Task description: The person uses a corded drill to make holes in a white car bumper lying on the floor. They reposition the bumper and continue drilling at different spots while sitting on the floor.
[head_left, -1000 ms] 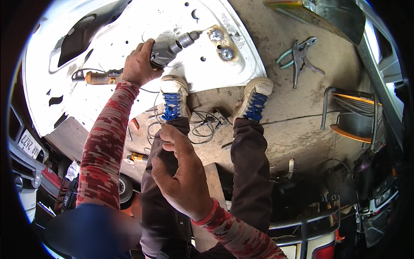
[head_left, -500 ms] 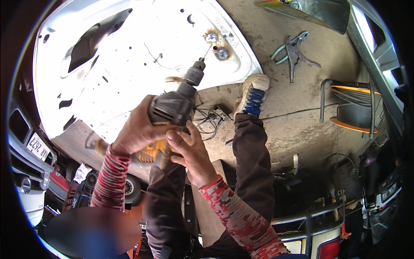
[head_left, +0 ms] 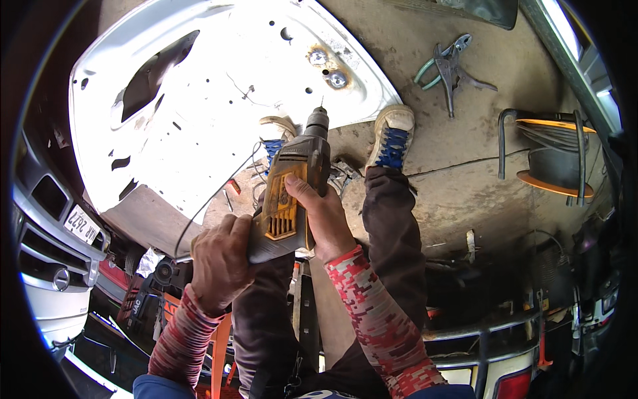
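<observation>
A corded drill [head_left: 286, 193], grey with a yellow vented panel, is in both my hands above the floor between my legs. My left hand [head_left: 222, 259] is closed around its rear handle, where the black cord curves away. Along its near side rests my right hand [head_left: 324, 216], thumb over the yellow part and fingers wrapped beneath, partly hidden. From the chuck [head_left: 318, 123] a thin bit points away from me toward the white sheet-metal vehicle panel [head_left: 219, 123]. The tip appears near the panel's edge; whether it touches cannot be told. Two rust-ringed metal spots [head_left: 337, 80] and several holes mark the panel.
Locking pliers [head_left: 448, 76] and green-handled pliers [head_left: 428, 70] lie on the concrete at right. Beyond stands a cable reel [head_left: 555, 166] with an orange rim. My shoes [head_left: 393, 136] flank the drill. A parked vehicle's front [head_left: 56, 266] is at left, a bumper [head_left: 485, 332] lower right.
The drill has rolled over, showing its yellow side, and points more directly away from me. My left hand has moved back to its rear handle; my right hand has moved forward along its body.
</observation>
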`<state>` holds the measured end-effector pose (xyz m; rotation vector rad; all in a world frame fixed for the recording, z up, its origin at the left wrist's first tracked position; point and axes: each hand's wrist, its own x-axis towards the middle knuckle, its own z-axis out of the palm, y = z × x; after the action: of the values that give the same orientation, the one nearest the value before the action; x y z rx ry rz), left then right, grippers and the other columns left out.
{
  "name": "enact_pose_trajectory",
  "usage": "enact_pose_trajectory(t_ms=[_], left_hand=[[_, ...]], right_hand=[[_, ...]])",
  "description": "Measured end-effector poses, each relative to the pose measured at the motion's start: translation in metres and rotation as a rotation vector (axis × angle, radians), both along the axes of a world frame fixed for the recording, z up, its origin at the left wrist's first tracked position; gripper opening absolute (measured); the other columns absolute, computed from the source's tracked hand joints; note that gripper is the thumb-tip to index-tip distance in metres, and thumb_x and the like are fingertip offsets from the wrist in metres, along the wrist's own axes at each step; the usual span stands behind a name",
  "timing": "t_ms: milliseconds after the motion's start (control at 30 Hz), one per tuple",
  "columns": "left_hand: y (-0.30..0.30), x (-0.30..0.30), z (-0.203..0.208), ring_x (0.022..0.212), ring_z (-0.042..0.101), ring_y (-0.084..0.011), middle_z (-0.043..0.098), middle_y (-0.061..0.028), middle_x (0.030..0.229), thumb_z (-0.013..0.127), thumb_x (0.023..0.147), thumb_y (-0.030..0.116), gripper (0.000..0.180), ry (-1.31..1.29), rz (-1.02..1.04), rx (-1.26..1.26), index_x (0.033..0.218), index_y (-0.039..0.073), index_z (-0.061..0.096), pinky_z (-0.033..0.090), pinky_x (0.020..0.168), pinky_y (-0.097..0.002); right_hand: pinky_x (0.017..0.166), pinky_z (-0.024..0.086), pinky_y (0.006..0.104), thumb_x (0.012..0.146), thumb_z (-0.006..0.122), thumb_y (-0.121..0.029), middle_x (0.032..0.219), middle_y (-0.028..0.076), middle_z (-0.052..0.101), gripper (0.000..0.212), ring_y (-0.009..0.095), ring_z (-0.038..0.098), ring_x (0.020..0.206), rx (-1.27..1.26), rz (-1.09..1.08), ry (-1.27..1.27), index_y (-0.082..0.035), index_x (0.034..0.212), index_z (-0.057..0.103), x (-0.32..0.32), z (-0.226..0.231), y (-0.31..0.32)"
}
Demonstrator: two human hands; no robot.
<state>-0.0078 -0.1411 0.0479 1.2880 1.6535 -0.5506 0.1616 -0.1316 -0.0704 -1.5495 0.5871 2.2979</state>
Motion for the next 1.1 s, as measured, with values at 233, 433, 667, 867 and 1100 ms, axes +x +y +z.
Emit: enact_pose_trajectory(t_ms=[233, 433, 667, 867, 1100], left_hand=[[0.016, 0.048, 0.018, 0.096, 0.076, -0.0438, 0.075, -0.0178, 0.114, 0.090, 0.080, 0.025, 0.055, 0.175, 0.081, 0.009, 0.127, 0.004, 0.070, 0.061, 0.082, -0.0512], [0.030, 0.075, 0.021, 0.093, 0.076, -0.0434, 0.074, -0.0174, 0.103, 0.077, 0.084, 0.011, 0.030, 0.098, 0.264, 0.098, 0.112, 0.006, 0.067, 0.061, 0.078, -0.0525], [0.031, 0.072, -0.016, 0.094, 0.075, -0.0429, 0.073, -0.0165, 0.109, 0.075, 0.082, 0.008, 0.057, -0.060, 0.370, 0.100, 0.138, 0.005, 0.068, 0.061, 0.081, -0.0504], [0.032, 0.050, -0.024, 0.098, 0.075, -0.0421, 0.073, -0.0162, 0.115, 0.077, 0.079, 0.008, 0.062, -0.085, 0.403, 0.065, 0.140, 0.006, 0.067, 0.061, 0.084, -0.0490], [0.043, 0.031, -0.026, 0.097, 0.075, -0.0478, 0.076, -0.0189, 0.114, 0.075, 0.082, 0.008, 0.052, -0.103, 0.383, 0.038, 0.134, 0.005, 0.068, 0.062, 0.079, -0.0521]], right_hand=[[0.082, 0.065, 0.0338, 0.104, 0.079, -0.026, 0.123, 0.008, 0.073, 0.050, 0.016, 0.075, 0.105, 0.020, 0.030, 0.097, -0.002, 0.142, 0.059, 0.033, 0.024, 0.025], [0.098, 0.064, 0.0365, 0.094, 0.088, -0.014, 0.145, 0.012, 0.062, 0.100, 0.022, 0.069, 0.127, 0.149, -0.034, -0.022, -0.009, 0.172, 0.026, 0.049, 0.070, 0.022], [0.102, 0.061, 0.0383, 0.092, 0.081, -0.001, 0.145, 0.016, 0.057, 0.098, 0.024, 0.066, 0.124, 0.338, -0.080, -0.381, -0.005, 0.172, 0.024, 0.020, 0.037, 0.034], [0.108, 0.056, 0.0384, 0.093, 0.074, -0.004, 0.142, 0.012, 0.060, 0.087, 0.022, 0.065, 0.125, 0.428, 0.041, -0.536, -0.004, 0.169, 0.032, -0.012, 0.036, 0.035], [0.110, 0.058, 0.0409, 0.091, 0.077, 0.002, 0.150, 0.016, 0.054, 0.099, 0.025, 0.063, 0.131, 0.330, -0.058, -0.495, -0.003, 0.172, 0.021, -0.025, 0.036, 0.035]])
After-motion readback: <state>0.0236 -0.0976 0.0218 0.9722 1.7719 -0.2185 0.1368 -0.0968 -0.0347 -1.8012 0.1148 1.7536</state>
